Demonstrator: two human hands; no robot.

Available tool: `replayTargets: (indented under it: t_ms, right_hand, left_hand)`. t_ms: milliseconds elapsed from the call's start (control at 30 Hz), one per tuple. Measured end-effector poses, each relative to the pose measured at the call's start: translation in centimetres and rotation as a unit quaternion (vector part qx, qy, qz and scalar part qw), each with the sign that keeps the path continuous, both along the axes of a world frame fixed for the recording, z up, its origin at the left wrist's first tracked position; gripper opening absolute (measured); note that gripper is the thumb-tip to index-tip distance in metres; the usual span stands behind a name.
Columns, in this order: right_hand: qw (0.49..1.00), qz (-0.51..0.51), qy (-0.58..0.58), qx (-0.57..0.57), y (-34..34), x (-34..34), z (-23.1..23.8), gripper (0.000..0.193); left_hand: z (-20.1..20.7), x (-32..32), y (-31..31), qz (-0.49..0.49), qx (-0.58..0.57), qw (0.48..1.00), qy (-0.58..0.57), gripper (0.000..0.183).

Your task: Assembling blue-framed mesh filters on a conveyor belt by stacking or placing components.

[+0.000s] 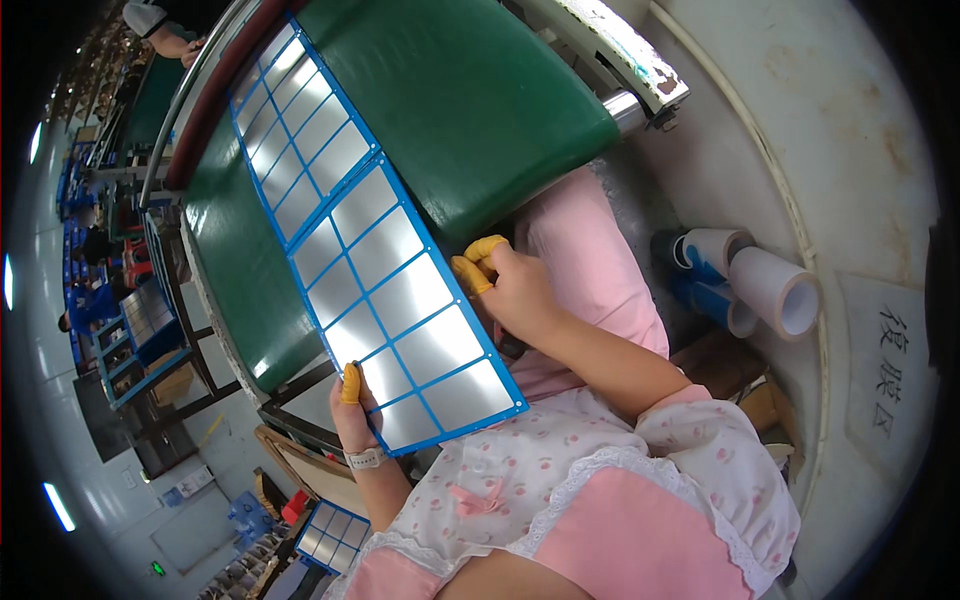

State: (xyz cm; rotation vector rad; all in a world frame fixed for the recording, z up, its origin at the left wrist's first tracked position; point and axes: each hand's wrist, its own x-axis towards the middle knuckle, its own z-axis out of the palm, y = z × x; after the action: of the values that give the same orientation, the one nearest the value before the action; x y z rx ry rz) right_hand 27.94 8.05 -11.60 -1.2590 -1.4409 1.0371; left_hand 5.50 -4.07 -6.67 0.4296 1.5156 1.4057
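A metal sheet panel (405, 290), silvery with a blue grid and blue border, lies tilted over my lap and the edge of the green conveyor belt. My left hand (352, 415) grips its near left edge, with a yellow-covered thumb on top and the other fingers hidden below. Beside the panel's right edge is my right hand (520, 290), its yellow-covered fingers curled together. What these fingers pinch, if anything, I cannot make out. A second panel of the same kind (300, 130) lies farther up the belt, end to end with the first.
The green belt (450, 100) runs away from me, with a metal frame end (640, 60) at right. White-and-blue rolls (775, 290) rest on the floor by the right wall. Another gridded panel (333, 535) stands low at left. Another person's arm (170, 42) shows at far left.
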Motion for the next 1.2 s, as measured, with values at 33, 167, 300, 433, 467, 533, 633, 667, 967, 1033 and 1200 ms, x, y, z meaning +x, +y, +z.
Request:
replayTargets:
  t_ms: [33, 167, 300, 433, 467, 533, 633, 667, 967, 1033, 1200]
  right_hand:
    - [1.0, -0.011, -0.006, 0.016, -0.1, -0.2, 0.0, 0.016]
    - [0.999, 0.032, 0.022, -0.007, 1.0, -0.2, 1.2, 0.015]
    - [0.997, 0.029, 0.067, -0.022, 2.1, -0.8, 0.6, 0.012]
    - [0.997, 0.053, 0.063, -0.012, 2.5, -1.0, 0.0, 0.012]
    - [0.997, 0.051, 0.057, 0.0, 2.6, -0.9, -0.1, 0.013]
    - [0.997, 0.054, 0.051, 0.014, 2.7, -0.9, -0.1, 0.014]
    - [0.998, 0.047, 0.033, 0.041, 2.8, -0.8, 0.4, 0.017]
    - [0.999, 0.042, 0.007, 0.015, 2.7, -0.8, 0.8, 0.014]
    - [0.941, 0.148, -0.095, 0.29, 2.5, 1.0, 2.1, 0.016]
    - [0.931, 0.144, -0.104, 0.32, 2.5, 1.0, 2.1, 0.015]
    - [0.965, 0.118, -0.07, 0.223, 1.2, 0.9, 2.9, 0.013]
  left_hand:
    - [0.0, 0.1, 0.1, 0.01, -0.006, 1.0, 0.009, 0.02]
    - [0.4, 0.3, 0.1, 0.009, -0.017, 0.999, 0.029, 0.021]
    - [1.1, 0.7, 0.3, 0.005, -0.025, 0.999, 0.04, 0.022]
    - [1.7, 1.1, 0.5, -0.024, -0.014, 0.999, 0.027, 0.025]
    - [1.8, 1.1, 0.5, -0.036, -0.012, 0.999, 0.025, 0.025]
    - [1.9, 1.1, 0.6, -0.033, -0.019, 0.998, 0.044, 0.025]
    - [1.9, 0.3, 0.4, -0.028, -0.042, 0.998, 0.048, 0.025]
    - [1.9, 0.0, 0.2, -0.026, -0.058, 0.997, 0.034, 0.024]
    - [2.8, 0.5, 0.7, -0.005, -0.038, 0.999, -0.011, 0.022]
    - [2.6, 0.3, 0.5, -0.01, -0.017, 1.0, -0.021, 0.022]
    - [2.5, -0.3, 0.1, -0.061, -0.022, 0.997, -0.047, 0.025]
